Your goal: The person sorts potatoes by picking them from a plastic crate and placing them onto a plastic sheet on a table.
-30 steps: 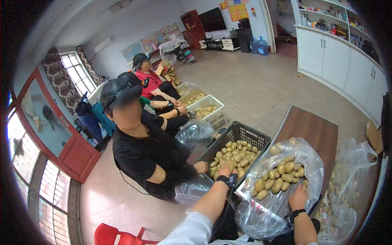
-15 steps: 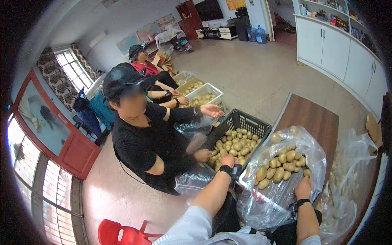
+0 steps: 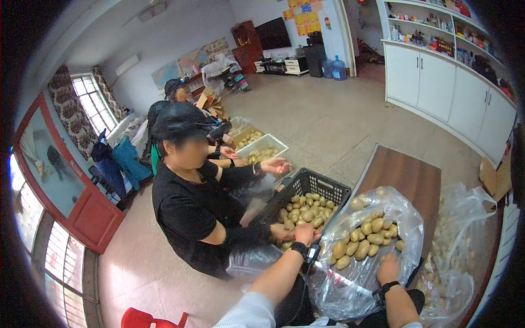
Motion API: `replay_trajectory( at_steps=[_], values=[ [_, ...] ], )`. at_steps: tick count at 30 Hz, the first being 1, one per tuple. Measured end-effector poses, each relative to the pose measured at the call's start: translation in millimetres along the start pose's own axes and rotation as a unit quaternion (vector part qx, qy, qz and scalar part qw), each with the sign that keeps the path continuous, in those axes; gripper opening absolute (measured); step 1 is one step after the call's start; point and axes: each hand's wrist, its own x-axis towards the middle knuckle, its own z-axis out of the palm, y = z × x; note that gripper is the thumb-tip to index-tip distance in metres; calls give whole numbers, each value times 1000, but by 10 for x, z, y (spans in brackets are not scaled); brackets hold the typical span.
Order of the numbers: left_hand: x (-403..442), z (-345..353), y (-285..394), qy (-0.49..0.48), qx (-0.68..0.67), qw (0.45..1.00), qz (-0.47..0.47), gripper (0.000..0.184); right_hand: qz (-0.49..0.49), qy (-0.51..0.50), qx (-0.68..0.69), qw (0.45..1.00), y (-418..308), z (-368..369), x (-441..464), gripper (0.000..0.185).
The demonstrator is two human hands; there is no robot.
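My left hand [image 3: 307, 234] reaches over the near rim of a black plastic crate [image 3: 342, 192], its fingers curled down at several tan-green oval kiwifruit or small potatoes [image 3: 309, 213]; whatever it grips is hidden. My right hand [image 3: 388, 268] is over the near right part of an open clear plastic bag [image 3: 344, 290], just short of a heap of the same oval produce [image 3: 362, 250]. It is slightly blurred, its fingers bent away from view. Beside my left hand, a co-worker's hand [image 3: 281, 232] dips into the crate, and the co-worker's other hand [image 3: 276, 165] is held palm up beyond it.
The bag lies on a brown table [image 3: 402, 177]. More plastic bags [image 3: 451, 251] hang at the right. A white crate [image 3: 270, 146] of produce stands farther off, near other people. A red chair [image 3: 145, 318] is at the lower left, white cabinets [image 3: 432, 82] at the back right.
My right hand has drawn back toward me from a piece at the heap's right edge, which now lies apart from it. My left hand stays at the crate. The view has shifted slightly.
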Motion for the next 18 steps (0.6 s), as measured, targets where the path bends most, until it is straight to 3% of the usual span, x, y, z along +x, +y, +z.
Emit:
replay_trajectory(
  at_steps=[1,2,3,5,6,10,12,13,15,16,18],
  values=[
    [15,60,25,5,-277,954,-116,9,2,1,-1,1000,-51,-130,-21,32],
    [19,117,37,10,-529,819,-223,8,16,-5,45,999,-120,-265,-52,33],
    [-23,139,83,9,-528,819,-223,8,30,-11,92,995,-171,-358,-75,34],
    [-91,156,177,-16,-541,811,-223,24,52,-13,149,987,-206,-362,-49,40],
    [-75,149,216,-45,-504,835,-218,27,74,-18,203,976,-229,-381,-50,45],
    [-164,169,338,-107,-487,846,-188,30,73,10,333,940,-236,-306,-22,48],
    [-239,194,423,-122,-491,847,-163,29,111,-18,465,878,-171,100,58,51],
    [-298,163,513,-123,-492,846,-165,29,113,-20,464,879,-218,-69,36,51],
    [-399,108,680,-196,-462,849,-163,32,173,-183,636,729,-363,-476,18,44],
    [-436,117,721,-197,-462,849,-164,32,175,-184,636,729,-447,-630,3,44],
    [-485,163,793,-254,-417,858,-160,38,184,-222,733,616,-613,-866,-21,28]
  ],
)
